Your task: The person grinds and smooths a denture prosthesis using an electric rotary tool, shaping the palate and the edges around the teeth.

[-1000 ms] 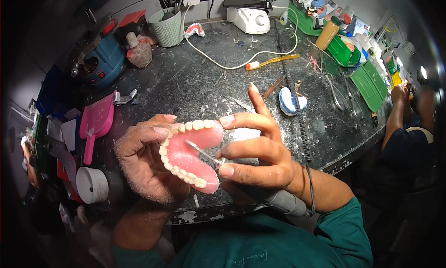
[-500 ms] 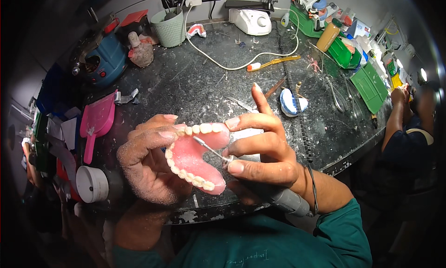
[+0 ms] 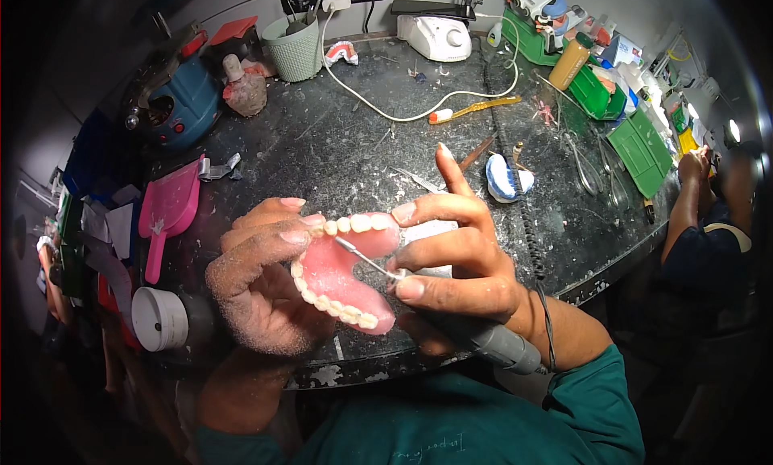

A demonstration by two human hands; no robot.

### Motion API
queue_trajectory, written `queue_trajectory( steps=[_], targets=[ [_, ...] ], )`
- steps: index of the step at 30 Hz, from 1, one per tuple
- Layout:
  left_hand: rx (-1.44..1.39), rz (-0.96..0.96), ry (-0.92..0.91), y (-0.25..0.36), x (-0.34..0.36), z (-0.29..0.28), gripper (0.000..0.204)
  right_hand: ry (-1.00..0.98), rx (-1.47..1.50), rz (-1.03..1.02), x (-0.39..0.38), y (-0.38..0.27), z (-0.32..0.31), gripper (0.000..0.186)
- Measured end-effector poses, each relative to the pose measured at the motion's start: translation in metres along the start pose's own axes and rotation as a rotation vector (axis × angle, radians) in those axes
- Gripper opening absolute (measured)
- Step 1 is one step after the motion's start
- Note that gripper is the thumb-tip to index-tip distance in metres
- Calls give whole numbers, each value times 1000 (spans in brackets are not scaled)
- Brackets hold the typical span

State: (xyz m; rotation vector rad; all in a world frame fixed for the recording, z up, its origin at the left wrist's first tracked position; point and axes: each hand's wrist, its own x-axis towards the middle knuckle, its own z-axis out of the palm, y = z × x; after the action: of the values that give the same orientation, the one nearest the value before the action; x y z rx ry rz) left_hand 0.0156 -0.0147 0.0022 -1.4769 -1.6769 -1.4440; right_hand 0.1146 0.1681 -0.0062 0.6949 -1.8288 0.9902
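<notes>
My left hand (image 3: 262,284), dusted with pale powder, grips a pink denture (image 3: 328,273) with cream teeth by its front left side. In my right hand (image 3: 467,276) is a grey rotary handpiece (image 3: 503,348), pinched near its tip by thumb and fingers. Its thin metal bur (image 3: 362,257) reaches over the pink inner surface, the end close behind the upper teeth; whether it touches cannot be made out. One right fingertip rests against the denture's far right end, while the index finger points up. A coiled black cord (image 3: 531,248) runs from the handpiece side across the bench.
Beyond my hands on the scratched black bench (image 3: 338,155) lie a blue-and-white dental model (image 3: 506,179), a brush (image 3: 483,107) and a white control box (image 3: 435,38). A pink dustpan (image 3: 171,207) and white tub (image 3: 159,318) are left. Green bins (image 3: 592,90) and another person's arm (image 3: 684,199) are right.
The denture and my left hand have shifted very slightly right and tilted a little. My right hand and the bur stay almost in place.
</notes>
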Motion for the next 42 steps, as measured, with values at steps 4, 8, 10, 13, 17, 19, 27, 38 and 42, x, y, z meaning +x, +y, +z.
queue_trajectory(
  steps=[4,8,10,13,17,19,27,38,42],
  targets=[
    [-67,-30,22,-3,-5,-1,88,-55,32,10,6,-5,-5,39],
    [-40,30,-30,-5,0,-4,91,-35,22,91,6,-8,-4,43],
    [-47,-13,-8,-2,-5,-2,91,-49,40,84,8,-9,-6,43],
    [-33,-16,-14,0,0,-5,90,-62,65,89,9,-12,-7,44],
    [-34,39,-35,-5,0,-4,90,-27,55,106,6,-9,-4,44],
    [-44,26,-25,-3,-2,-3,88,-25,69,87,7,-9,-4,44],
    [-45,0,-18,0,1,-1,80,-32,67,110,9,-12,-4,46],
    [-14,52,-1,-3,3,0,75,-12,75,136,8,-12,-3,46],
    [-13,57,-6,-4,3,0,74,-23,76,153,10,-13,-5,46]
  ],
)
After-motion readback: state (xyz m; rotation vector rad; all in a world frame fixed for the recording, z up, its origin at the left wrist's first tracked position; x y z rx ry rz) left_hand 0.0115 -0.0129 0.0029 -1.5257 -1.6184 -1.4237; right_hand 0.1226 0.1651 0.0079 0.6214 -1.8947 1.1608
